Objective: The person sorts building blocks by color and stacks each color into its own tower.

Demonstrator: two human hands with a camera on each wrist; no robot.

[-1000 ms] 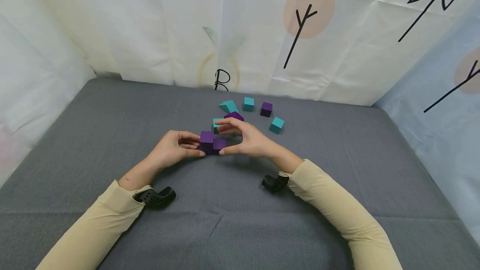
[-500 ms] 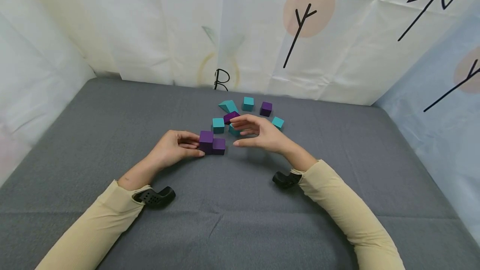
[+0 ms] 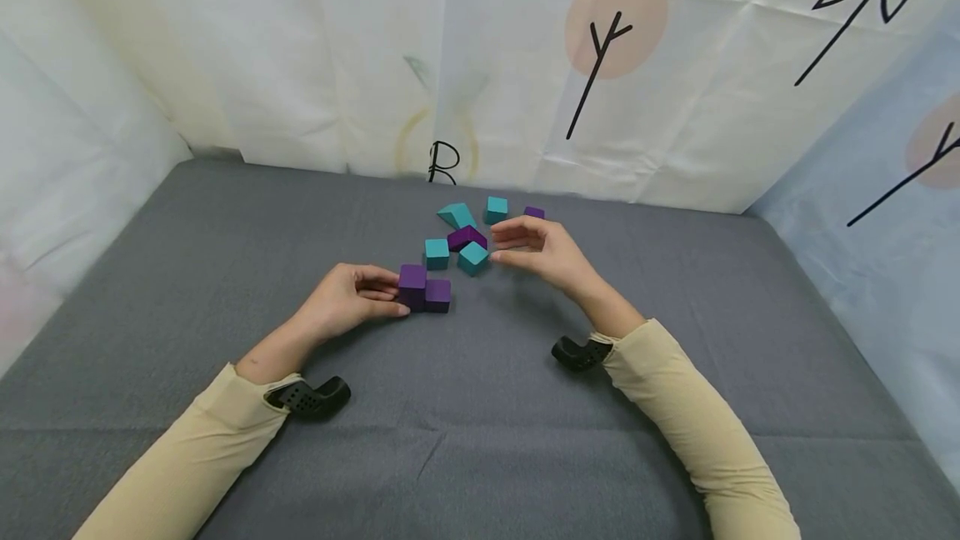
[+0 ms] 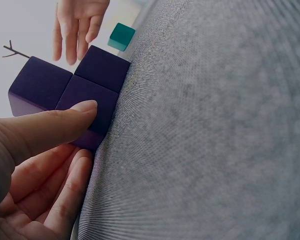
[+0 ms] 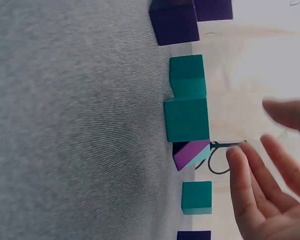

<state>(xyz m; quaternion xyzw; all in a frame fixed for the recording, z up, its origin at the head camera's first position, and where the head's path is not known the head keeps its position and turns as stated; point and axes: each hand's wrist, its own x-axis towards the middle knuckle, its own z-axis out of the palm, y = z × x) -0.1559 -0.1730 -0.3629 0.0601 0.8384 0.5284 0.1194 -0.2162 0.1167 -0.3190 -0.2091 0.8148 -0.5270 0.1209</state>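
Observation:
In the head view my left hand (image 3: pixel 348 294) pinches the lower of two stacked purple cubes. Its thumb lies on that lower cube (image 4: pixel 87 100) in the left wrist view, with the other fingers behind. The upper purple cube (image 3: pixel 412 277) rests on top, and another purple cube (image 3: pixel 438 297) stands against the stack's right side on the table. My right hand (image 3: pixel 551 257), fingers relaxed and holding nothing, hovers just right of a teal cube (image 3: pixel 473 258). That same cube (image 5: pixel 186 119) sits below the fingers' level in the right wrist view.
Behind the stack stand another teal cube (image 3: pixel 437 254), a purple triangular block (image 3: pixel 467 238) and a teal triangular block (image 3: pixel 456 215). Farther back are a teal cube (image 3: pixel 496 209) and a purple cube (image 3: pixel 534 212) partly hidden by my right hand. A patterned curtain (image 3: pixel 510 65) borders the grey table (image 3: pixel 480 457).
My right hand has drawn away from the purple cubes, moving right and back toward the teal cube, and now covers the rightmost teal cube. My left hand stays put on the stack.

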